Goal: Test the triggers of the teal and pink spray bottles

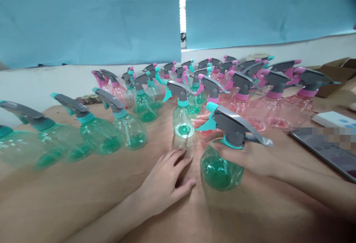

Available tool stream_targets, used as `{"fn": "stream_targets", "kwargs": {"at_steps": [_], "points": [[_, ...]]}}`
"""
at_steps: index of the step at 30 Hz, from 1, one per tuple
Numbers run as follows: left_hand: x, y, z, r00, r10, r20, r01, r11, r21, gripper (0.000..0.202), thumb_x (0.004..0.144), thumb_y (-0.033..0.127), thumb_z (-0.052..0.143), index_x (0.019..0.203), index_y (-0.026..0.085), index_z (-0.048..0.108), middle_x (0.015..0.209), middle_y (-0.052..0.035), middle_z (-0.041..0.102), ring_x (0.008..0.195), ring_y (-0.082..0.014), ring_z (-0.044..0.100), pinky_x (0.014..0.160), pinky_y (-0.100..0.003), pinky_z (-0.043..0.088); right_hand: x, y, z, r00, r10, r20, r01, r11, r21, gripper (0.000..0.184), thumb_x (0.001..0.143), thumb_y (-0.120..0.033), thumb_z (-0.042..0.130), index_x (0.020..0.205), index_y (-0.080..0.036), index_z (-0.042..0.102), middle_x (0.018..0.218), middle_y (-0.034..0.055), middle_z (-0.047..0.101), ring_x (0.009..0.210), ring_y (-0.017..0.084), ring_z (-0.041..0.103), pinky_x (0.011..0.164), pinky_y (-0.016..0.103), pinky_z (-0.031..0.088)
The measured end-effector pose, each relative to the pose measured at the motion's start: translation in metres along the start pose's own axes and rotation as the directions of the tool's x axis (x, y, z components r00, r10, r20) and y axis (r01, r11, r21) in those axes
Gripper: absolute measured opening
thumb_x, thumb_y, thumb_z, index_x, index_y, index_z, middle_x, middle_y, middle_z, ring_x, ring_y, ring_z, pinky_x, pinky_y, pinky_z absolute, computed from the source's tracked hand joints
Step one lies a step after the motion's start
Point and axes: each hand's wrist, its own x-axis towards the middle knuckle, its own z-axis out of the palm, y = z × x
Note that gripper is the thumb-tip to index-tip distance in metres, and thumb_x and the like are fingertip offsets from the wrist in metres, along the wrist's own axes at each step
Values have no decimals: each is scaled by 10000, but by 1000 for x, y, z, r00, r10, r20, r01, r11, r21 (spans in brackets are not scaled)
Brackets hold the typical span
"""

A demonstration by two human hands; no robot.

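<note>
My right hand [244,154] is wrapped around the neck of a green spray bottle [219,172] with a grey and turquoise trigger head; the bottle tilts a little. Its fingers partly show behind the bottle, near the trigger. On the wooden table lies my left hand [169,176], palm down with fingers apart, holding nothing. Just beyond its fingertips another green spray bottle [183,120] stands upright. A pink spray bottle [213,98] is partly hidden behind the held one.
Green spray bottles [100,135] form a row at the left. Several pink spray bottles [275,109] crowd the right and back. A phone [325,154], a white box [333,119] and a cardboard box [333,78] lie at the right. Blue blinds [91,20] cover the wall behind.
</note>
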Motion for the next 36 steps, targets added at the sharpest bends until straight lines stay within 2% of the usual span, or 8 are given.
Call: {"fn": "stream_targets", "kwargs": {"at_steps": [8,16,20,26,29,33,36], "points": [[1,0,0,1000,7,7,-7,1000,10,497,911,412,557,1349,188,489,1418,-126,454,1309,-312,391,1053,-500,353,2,-4,3,998,-53,32,53,999,-9,186,728,-150,545,818,-271,654,794,-13,722,815,202,704,740,312,587],[1,0,-1,1000,7,14,-7,1000,15,501,912,409,558,1349,174,491,1424,-128,446,1305,-311,394,1050,-500,358,1,8,3,999,-42,8,42,999,30,243,695,-89,571,844,-256,665,833,2,736,828,206,707,750,319,591],[0,0,-1,1000,3,20,-3,1000,14,503,915,408,554,1357,178,485,1428,-127,441,1313,-306,384,1059,-496,348,1,5,2,999,-35,8,35,999,2,230,700,-128,565,859,-257,670,834,2,734,811,213,703,735,329,590],[1,0,-1,1000,10,16,-10,1000,8,509,914,413,551,1354,165,488,1422,-135,447,1308,-315,389,1055,-503,350,2,-1,2,999,-30,-14,27,978,-205,246,758,-202,521,936,-283,670,689,-14,692,734,230,681,634,354,572],[1,-1,-1,1000,8,19,-9,1000,12,513,915,415,551,1353,156,488,1422,-141,446,1308,-311,389,1054,-496,352,1,3,5,998,-48,-44,38,978,-206,224,766,-214,528,932,-288,658,681,-17,677,739,225,676,646,352,567],[1,0,-2,1000,4,26,-5,1000,19,507,915,416,551,1349,161,492,1417,-135,454,1307,-306,389,1051,-489,358,1,6,7,997,-40,-58,29,981,-191,144,762,-237,520,826,-273,644,607,-9,632,748,240,675,655,372,563],[2,1,-2,1000,0,25,0,1000,19,504,915,417,552,1346,162,496,1416,-133,455,1302,-308,396,1048,-492,362,2,2,7,996,-49,-71,37,986,-161,164,730,-235,524,840,-264,642,634,-9,647,722,227,678,632,352,564]]}}
